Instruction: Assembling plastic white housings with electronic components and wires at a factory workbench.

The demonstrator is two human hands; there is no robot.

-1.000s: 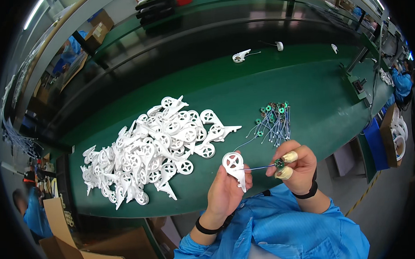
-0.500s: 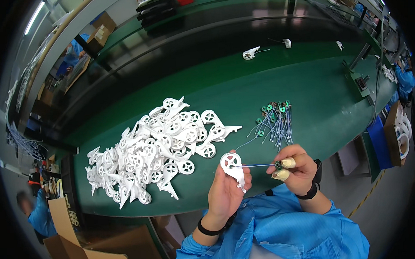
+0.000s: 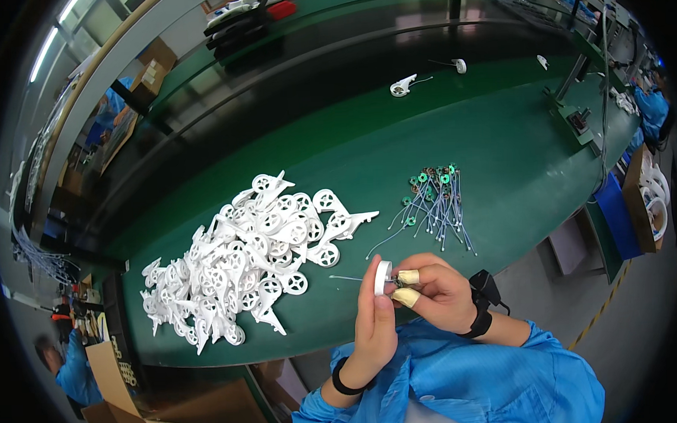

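Observation:
A white plastic wheel-shaped housing (image 3: 383, 277) stands edge-on between the fingers of my left hand (image 3: 374, 326). Close against its right face, my right hand (image 3: 444, 297), with pale covers on thumb and forefinger, pinches a small round circuit board (image 3: 398, 282), mostly hidden by the fingertips. The board's thin wire (image 3: 347, 277) sticks out on the housing's left side. Beyond my hands lies a bunch of green circuit boards with wires (image 3: 439, 200). To the left is a large heap of white housings (image 3: 236, 260).
Two housings with wires (image 3: 403, 86) (image 3: 460, 65) and a small white part (image 3: 543, 62) lie farther back on the green table (image 3: 500, 146). A dark green metal fixture (image 3: 574, 117) stands at the right. Cardboard boxes (image 3: 109, 376) are at lower left; co-workers are at the sides.
My right hand has moved left, bringing the board up to the housing. My left hand has turned the housing edge-on, and the wire now extends out its left side.

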